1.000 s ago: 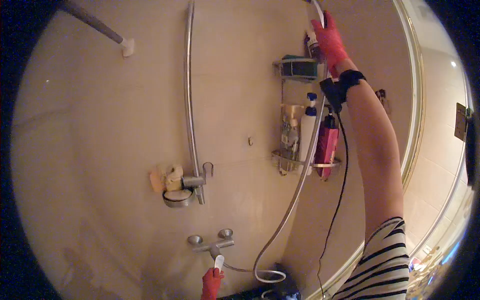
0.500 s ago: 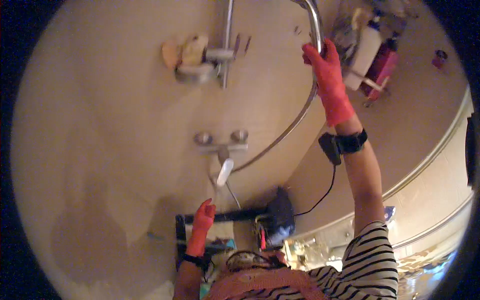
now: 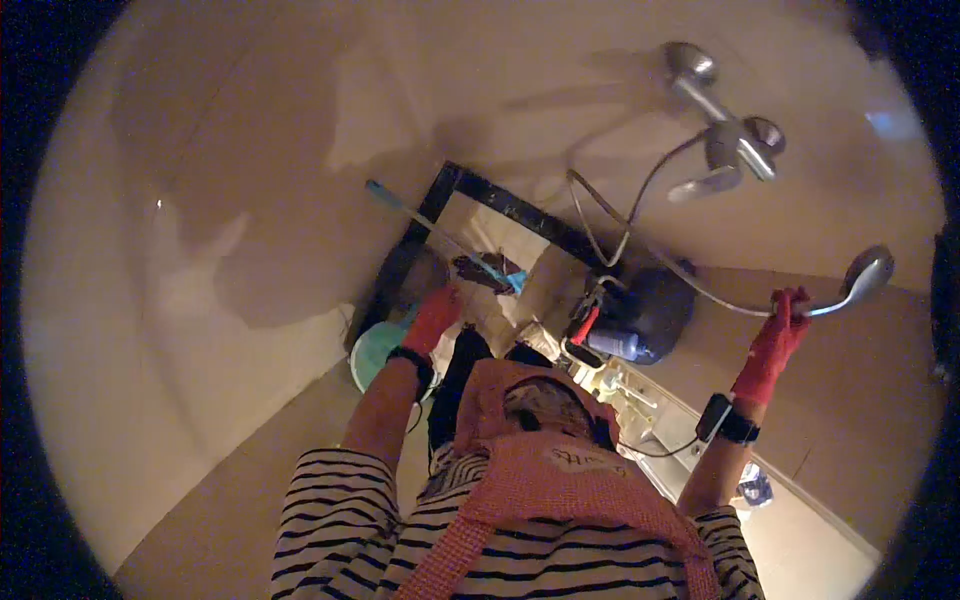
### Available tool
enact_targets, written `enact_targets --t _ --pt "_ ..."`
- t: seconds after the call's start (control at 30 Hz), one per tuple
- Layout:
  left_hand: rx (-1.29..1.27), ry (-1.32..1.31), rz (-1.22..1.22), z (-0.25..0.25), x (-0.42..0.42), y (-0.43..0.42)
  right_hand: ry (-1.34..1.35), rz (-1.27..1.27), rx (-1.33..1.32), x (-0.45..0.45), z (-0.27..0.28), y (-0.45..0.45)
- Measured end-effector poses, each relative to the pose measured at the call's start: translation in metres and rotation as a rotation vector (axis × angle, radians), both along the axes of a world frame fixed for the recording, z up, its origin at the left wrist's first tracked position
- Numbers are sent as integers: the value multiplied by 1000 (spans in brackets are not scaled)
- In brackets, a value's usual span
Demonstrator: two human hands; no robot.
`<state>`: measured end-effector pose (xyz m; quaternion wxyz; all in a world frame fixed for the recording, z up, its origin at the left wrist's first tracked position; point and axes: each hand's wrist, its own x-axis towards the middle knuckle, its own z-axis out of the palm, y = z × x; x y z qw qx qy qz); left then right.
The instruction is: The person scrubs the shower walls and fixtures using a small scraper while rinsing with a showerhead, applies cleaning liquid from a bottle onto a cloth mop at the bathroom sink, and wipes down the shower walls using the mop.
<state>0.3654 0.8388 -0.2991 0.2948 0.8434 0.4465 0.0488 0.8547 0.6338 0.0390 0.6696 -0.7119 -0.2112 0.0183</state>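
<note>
One handheld shower head [image 3: 868, 270], clasped by right grip [image 3: 776, 340]: holding step, re-aiming likely needing slack hose [image 3: 717, 298]; one green bucket [image 3: 372, 350], near left grip [image 3: 435, 315], finger closure undeterminable

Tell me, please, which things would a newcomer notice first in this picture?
Probably the red-gloved right hand comes first, holding the shower head at the right. The red-gloved left hand is left of centre, near a green bucket. Next come the pink apron at the bottom and the silver tap at the upper right.
</note>
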Motion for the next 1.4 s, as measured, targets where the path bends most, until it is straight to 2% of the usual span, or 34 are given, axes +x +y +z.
enact_targets --t 0.07,0.13,0.23,0.3,0.33,0.37,0.43,0.5,0.53,0.6,0.67,0.73,0.8,0.9,0.93,1.07,1.17,1.23,1.4 --pt "424 -25 -160 -60 -9 34 10 35 -85 7 -24 -1" --pt "605 -113 -120 -114 -28 50 70 31 -178 0 -36 -2" --pt "342 -9 -107 -107 -19 48 33 71 -160 -38 -45 23" --pt "-102 256 -125 -100 21 23 64 19 -272 -44 -60 29" --pt "-122 247 -144 -93 42 5 78 75 -262 -44 -70 34" --pt "-77 131 -247 -82 62 -22 90 138 -247 -47 -80 38" --pt "-126 -138 -343 -25 116 -59 103 105 -249 -55 -97 45" --pt "-140 -636 -278 -96 151 -135 124 84 -250 -54 -124 49" --pt "-635 32 -440 -113 195 -151 133 86 -278 -51 -135 48" --pt "-898 -70 11 -111 232 -184 160 44 -277 -56 -157 49" --pt "-1169 31 -81 -141 255 -196 153 46 -335 -65 -165 52" --pt "-880 -351 -91 -146 273 -198 132 58 -371 -69 -172 52" --pt "-706 -429 6 -182 287 -227 135 98 -332 -71 -176 47" --pt "-609 -281 87 -202 305 -244 82 92 -440 -72 -170 53" --pt "-573 -260 69 -202 310 -242 124 71 -285 -71 -174 51" --pt "-746 -240 -27 -204 317 -243 77 110 -276 -67 -167 46" --pt "-740 -215 -58 -165 289 -213 89 94 -232 -65 -157 53" --pt "-664 -235 -57 -121 260 -182 112 -37 -230 -64 -143 46" --pt "-351 -326 4 33 188 -74 78 -94 20 -63 -60 52"
